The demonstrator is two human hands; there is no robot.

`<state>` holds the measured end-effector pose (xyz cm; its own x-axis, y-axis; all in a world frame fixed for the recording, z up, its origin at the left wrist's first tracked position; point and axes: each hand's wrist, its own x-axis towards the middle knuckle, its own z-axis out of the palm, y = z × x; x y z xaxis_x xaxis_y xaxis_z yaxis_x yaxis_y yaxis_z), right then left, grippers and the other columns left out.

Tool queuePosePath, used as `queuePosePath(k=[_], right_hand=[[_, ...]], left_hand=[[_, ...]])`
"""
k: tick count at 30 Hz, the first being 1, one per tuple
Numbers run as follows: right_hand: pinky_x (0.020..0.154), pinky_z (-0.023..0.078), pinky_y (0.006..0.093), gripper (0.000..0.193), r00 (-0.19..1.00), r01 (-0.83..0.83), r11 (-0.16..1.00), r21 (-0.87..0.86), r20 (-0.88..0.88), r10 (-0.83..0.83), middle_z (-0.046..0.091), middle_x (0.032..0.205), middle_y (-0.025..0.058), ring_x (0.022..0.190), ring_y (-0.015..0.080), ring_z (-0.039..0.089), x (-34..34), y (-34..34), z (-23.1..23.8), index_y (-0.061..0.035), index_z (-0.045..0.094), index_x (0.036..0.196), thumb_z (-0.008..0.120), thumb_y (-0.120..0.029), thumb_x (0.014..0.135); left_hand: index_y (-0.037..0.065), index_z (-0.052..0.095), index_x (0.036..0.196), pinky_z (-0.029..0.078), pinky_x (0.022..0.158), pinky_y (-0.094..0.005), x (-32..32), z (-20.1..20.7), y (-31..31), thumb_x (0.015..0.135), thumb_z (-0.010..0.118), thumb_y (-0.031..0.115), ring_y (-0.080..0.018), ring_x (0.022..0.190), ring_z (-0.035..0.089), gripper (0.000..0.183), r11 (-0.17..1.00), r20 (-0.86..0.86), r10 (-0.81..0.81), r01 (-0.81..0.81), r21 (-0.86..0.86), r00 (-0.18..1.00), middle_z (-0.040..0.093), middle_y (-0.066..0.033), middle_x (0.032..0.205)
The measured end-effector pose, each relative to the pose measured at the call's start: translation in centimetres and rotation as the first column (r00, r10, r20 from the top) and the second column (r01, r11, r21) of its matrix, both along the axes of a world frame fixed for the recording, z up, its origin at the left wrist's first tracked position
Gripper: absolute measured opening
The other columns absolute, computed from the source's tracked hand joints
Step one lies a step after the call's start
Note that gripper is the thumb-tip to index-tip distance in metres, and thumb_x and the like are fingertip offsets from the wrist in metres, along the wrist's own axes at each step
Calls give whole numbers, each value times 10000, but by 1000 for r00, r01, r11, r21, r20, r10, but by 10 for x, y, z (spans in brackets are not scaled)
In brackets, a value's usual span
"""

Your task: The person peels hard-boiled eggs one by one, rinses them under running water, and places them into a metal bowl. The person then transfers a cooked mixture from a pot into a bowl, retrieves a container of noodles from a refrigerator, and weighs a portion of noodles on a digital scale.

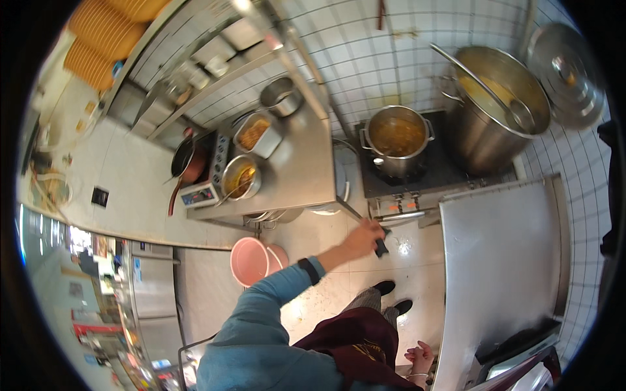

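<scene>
Two stacks of orange ribbed trays or baskets point(104, 39) way up top left, curved and piled; below them a pale wall with a small dark square plate point(100, 197) stuck on it; lower left all blurry colourful shelving, too smeared to tell packages apart. Moving right: steel counter point(306, 169) carrying a dark pan with a reddish handle point(186, 166), a small scale-looking box with a display point(202, 193), a round pot of yellowish stuff point(239, 176), a square tin of orange-brown crumbs point(255, 133), an empty steel pot point(282, 96) further back. Pink bucket point(250, 260) on the floor under the counter. Left hand point(364, 240) stretched out from a blue sleeve, black band at the wrist, fingers wrapped shut around a long thin tool with a black grip point(381, 246); steel shaft running up-left toward the counter edge, grip end just below the stove's front panel. Medium pot of orange broth point(398, 140) sitting on the black burner; big stockpot point(499, 107) to its right with a ladle leaning inside; round steel lid point(566, 72) propped against the white tiled wall. Right hand point(419, 360) down low beside the maroon apron, fingers loosely curled, holding nothing that can be made out, close to the edge of the big steel table point(502, 260).
</scene>
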<state>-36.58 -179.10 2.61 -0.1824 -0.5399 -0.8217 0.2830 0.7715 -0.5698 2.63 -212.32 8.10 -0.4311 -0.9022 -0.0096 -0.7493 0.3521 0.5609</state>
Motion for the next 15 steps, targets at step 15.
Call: queuePosePath(k=[15], right_hand=[[662,574,301,275,753,-560,459,-690,-193,629,645,817,94,715,168,649,195,-174,183,-4,593,1202,541,-24,932]], left_hand=[[20,694,1030,498,794,-304,188,357,283,853,618,60,-227,870,641,198,572,-462,612,-763,-303,642,675,-119,929]])
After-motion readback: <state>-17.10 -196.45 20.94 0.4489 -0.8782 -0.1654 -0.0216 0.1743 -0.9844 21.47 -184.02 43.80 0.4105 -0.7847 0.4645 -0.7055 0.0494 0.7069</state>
